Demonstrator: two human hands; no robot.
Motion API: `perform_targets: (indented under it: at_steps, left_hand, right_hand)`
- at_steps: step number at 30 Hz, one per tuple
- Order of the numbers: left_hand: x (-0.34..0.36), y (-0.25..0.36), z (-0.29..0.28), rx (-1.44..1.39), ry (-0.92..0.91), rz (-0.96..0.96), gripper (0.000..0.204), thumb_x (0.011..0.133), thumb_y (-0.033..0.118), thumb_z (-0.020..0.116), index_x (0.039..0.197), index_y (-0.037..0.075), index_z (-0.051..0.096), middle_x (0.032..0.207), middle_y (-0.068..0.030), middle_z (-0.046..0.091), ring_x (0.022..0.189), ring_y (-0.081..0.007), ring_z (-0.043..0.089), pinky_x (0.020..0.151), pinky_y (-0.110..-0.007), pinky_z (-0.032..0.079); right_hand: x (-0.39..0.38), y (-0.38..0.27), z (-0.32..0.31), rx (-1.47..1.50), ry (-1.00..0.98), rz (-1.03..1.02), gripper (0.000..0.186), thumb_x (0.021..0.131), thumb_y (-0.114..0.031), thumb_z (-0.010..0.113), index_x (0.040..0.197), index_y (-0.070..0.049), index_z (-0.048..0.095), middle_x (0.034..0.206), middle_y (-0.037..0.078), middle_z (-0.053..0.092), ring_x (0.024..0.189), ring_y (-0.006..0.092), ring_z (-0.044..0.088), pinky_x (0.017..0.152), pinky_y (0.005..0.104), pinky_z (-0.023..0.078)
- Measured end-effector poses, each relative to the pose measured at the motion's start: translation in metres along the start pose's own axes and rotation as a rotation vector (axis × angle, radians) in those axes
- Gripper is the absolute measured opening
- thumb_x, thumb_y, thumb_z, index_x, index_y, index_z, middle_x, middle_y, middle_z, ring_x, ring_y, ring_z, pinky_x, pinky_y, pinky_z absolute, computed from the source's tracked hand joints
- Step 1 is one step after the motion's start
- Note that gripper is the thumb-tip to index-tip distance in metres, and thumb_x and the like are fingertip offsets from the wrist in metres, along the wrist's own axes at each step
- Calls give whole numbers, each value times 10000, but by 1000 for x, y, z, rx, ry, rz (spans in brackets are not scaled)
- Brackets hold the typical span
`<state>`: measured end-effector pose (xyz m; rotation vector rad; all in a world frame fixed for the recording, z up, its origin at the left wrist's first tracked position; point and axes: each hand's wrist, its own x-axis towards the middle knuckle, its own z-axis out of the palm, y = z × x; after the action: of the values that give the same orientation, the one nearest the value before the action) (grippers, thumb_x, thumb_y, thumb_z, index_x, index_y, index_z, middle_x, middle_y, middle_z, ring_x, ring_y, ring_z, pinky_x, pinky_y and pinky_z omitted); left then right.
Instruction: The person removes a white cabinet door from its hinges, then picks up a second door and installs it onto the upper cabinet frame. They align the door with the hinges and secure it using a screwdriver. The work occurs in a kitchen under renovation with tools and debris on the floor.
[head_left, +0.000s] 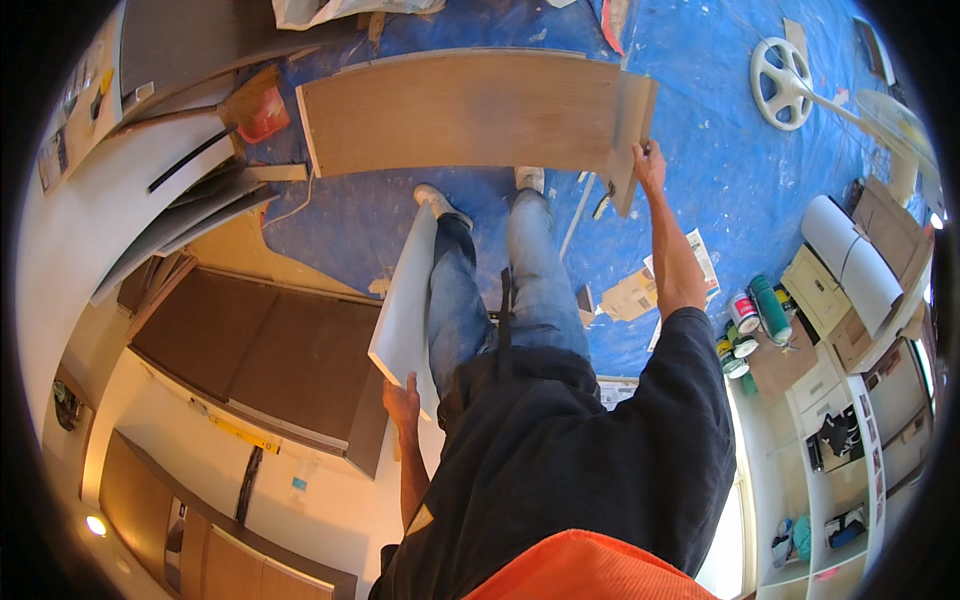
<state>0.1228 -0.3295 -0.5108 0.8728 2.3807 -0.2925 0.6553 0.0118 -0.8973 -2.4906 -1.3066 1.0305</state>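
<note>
My left hand (402, 402) is closed round the lower edge of a white panel (402, 325), which stands tilted beside my left leg. Ahead of my feet, a long wood-grain panel (460, 115) runs from left to right. At its right end a narrow wood-grain board (628, 125) crosses it, reaching nearer to me than the long panel does. My right hand (649, 162), arm stretched forward, grips the right edge of that narrow board. Whether the board is fixed to the long panel I cannot tell.
Blue sheeting (705, 160) covers the floor. A white pedestal fan (782, 85) stands at the far right, near paint cans (742, 312) and a rolled white sheet (835, 240). Stacked panels (195, 225) lean at the left, beside a red dustpan (268, 115). Brown cabinets (250, 350) line the lower left.
</note>
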Motion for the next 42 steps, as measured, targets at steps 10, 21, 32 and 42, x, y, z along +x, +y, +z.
perform_targets:
  at_steps: [10, 21, 32, 42]
  left_hand:
    - [30, -35, -8, -38, -118, 44, 466, 890, 267, 767, 1176, -72, 625, 1136, -284, 674, 1005, -469, 675, 873, -482, 537]
    - [78, -90, -61, -39, -127, 283, 382, 899, 254, 733, 1157, -10, 635, 1049, -230, 678, 968, -443, 671, 826, -504, 545]
    - [23, -136, -137, -16, 53, 540, 248, 798, 139, 773, 999, 62, 651, 950, -120, 651, 906, -353, 659, 765, -435, 547]
    - [-15, -201, -167, -220, 281, 469, 285, 760, 123, 804, 999, 53, 664, 922, -131, 657, 851, -358, 655, 748, -412, 552]
  right_hand:
    - [-83, -55, -31, 172, 215, -57, 388, 1004, -336, 609, 1296, -82, 647, 1165, 204, 727, 1067, 356, 707, 908, 426, 541]
    - [-391, -183, 213, 407, -537, -101, 336, 996, -307, 638, 1209, -47, 652, 1030, 185, 722, 942, 319, 702, 837, 407, 541]
    - [-596, -169, 401, 846, -932, 784, 602, 968, -632, 542, 1191, -82, 643, 1114, 115, 684, 957, 275, 683, 831, 466, 560]
    - [-665, -268, 387, 1126, -1155, 1113, 794, 909, -808, 459, 1100, -66, 671, 1072, 117, 697, 977, 304, 683, 844, 499, 563]
